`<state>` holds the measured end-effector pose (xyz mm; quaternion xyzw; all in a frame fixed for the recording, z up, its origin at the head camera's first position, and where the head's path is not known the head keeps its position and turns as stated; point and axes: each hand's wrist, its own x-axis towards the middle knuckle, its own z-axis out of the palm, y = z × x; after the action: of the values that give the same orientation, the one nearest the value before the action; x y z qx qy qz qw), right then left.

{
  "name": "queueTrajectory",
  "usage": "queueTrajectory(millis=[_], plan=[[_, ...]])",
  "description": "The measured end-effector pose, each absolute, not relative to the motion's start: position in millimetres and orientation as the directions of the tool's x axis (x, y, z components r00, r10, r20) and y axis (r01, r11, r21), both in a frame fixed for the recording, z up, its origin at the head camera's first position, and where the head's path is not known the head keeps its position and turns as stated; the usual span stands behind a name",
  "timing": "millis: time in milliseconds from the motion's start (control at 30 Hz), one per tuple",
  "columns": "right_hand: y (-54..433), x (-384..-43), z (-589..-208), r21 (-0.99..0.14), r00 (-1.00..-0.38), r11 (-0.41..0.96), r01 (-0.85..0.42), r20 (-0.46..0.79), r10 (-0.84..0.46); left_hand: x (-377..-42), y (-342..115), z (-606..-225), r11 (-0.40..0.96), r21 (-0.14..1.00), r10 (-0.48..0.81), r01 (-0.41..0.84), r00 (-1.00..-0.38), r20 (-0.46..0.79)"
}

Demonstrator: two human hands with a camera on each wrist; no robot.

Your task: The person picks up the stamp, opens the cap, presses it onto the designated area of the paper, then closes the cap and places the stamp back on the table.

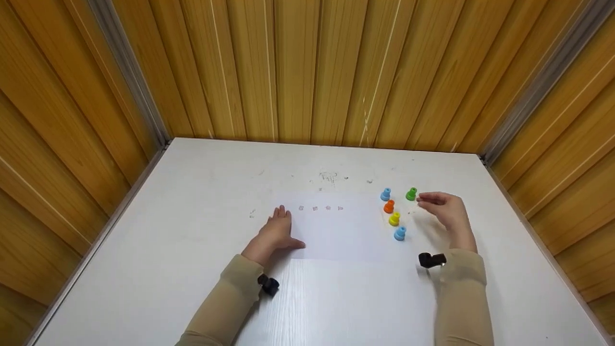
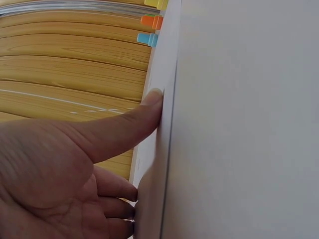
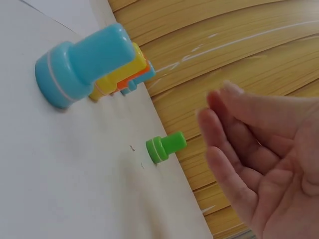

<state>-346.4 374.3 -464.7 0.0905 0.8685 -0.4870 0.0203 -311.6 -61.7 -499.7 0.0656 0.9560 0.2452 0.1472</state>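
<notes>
A sheet of white paper (image 1: 341,235) lies on the table, with a row of several small stamped marks (image 1: 315,208) near its far edge. My left hand (image 1: 276,230) rests on the paper's left side, fingers extended and thumb (image 2: 132,119) spread along the near edge. To the right stand small toy stamps: a far blue stamp (image 1: 386,194), an orange stamp (image 1: 389,206), a yellow stamp (image 1: 394,219) and a near blue stamp (image 1: 399,234). Apart from them is a green stamp (image 1: 412,194). Just right of it hovers my right hand (image 1: 447,214), fingers loosely bent, holding nothing.
The white table (image 1: 144,250) has dark smudges (image 1: 329,178) beyond the paper. Wood-patterned panels (image 1: 317,72) enclose its back and sides, with metal posts at the corners. Small black cameras (image 1: 432,260) sit at both wrists.
</notes>
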Motion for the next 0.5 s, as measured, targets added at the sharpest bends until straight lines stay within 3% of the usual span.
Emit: queueTrajectory(millis=[167,233,500], plan=[[368.8,-360.0,-470.9,-0.979,-0.907,0.13,0.158,-0.092,0.41,-312.8,-61.2,-500.8,0.874,0.483,0.184,0.046,-0.953,-0.242],[367.8,-366.2,-475.3,-0.99,-0.882,0.05,0.135,-0.097,0.461,-313.0,-61.2,-501.4,0.872,0.487,0.185,0.047,-0.954,-0.238],[365.7,-390.5,-488.7,-0.962,-0.861,0.08,0.259,-0.193,0.471,-313.6,-62.0,-502.8,0.872,0.488,0.185,0.043,-0.951,-0.247]])
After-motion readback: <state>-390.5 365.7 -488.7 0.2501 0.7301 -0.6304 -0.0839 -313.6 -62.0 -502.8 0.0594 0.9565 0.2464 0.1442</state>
